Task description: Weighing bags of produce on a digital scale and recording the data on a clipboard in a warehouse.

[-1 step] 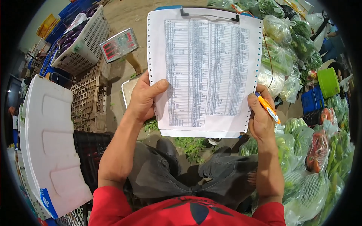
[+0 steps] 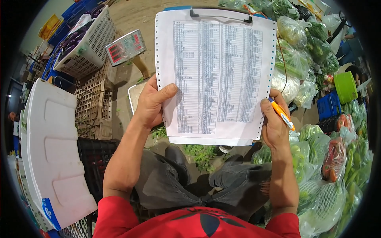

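Clipboard (image 2: 214, 71) with a printed, perforated-edge sheet, held upright at centre, its black clip at the far edge. To the left I see a white foam lid (image 2: 51, 150), with a white plastic basket (image 2: 85, 43) farther off and a scale (image 2: 126, 47) just right of it. Clear bags of greens (image 2: 317, 158) fill the right side, near to far. My left hand (image 2: 152, 104) grips the board's left edge, thumb pressed on the paper. My right hand (image 2: 274, 123) clasps the near right corner, fingers closed, also pinching an orange pen (image 2: 281, 114).
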{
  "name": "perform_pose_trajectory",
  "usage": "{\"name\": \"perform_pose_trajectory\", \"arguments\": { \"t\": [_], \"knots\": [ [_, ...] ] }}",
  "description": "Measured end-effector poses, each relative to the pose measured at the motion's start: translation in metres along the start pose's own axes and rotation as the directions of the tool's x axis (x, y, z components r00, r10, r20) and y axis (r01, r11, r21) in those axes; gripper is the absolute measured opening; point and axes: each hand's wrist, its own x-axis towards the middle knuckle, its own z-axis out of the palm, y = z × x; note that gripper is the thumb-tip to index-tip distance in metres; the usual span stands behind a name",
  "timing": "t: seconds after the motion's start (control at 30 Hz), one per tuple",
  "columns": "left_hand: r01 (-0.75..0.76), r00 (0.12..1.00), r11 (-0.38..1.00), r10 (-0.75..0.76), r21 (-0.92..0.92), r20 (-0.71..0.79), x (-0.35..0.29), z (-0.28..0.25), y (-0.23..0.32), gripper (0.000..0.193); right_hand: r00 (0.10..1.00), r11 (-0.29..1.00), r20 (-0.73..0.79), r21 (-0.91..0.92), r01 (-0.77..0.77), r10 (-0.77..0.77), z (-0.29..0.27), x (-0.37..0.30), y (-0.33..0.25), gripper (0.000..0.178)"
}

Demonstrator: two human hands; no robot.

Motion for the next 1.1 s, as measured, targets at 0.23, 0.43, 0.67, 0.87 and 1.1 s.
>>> {"name": "perform_pose_trajectory", "arguments": {
  "t": [0.23, 0.43, 0.67, 0.87, 1.1],
  "knots": [
    [-0.008, 1.0, 1.0, 0.008, -0.006, -0.014, -0.0006, 0.0015, 0.0011, 0.051, 1.0, 0.999, 0.023, -0.026, -0.02, 0.021, -0.0011, -0.0006, -0.0008, 0.037],
    [-0.007, 1.0, 1.0, 0.007, -0.028, 0.002, -0.0001, 0.0007, 0.001, 0.048, 0.999, 1.0, 0.019, 0.004, -0.026, 0.026, -0.0002, -0.0006, -0.0004, 0.036],
    [0.0, 1.0, 1.0, 0.0, -0.007, 0.001, -0.0018, 0.0015, 0.0008, 0.05, 0.998, 0.999, 0.037, -0.022, -0.043, 0.044, -0.0031, -0.0022, -0.0033, 0.035],
    [0.007, 1.0, 1.0, -0.007, 0.001, -0.001, -0.002, 0.0008, 0.0016, 0.051, 0.998, 0.997, 0.032, -0.055, -0.052, 0.054, -0.0033, -0.0032, -0.0046, 0.034],
    [0.006, 1.0, 1.0, -0.006, -0.002, -0.001, -0.0009, -0.003, -0.0005, 0.052, 0.997, 0.998, 0.031, -0.023, -0.064, 0.064, -0.0004, -0.0031, -0.0057, 0.034]
  ]
}}
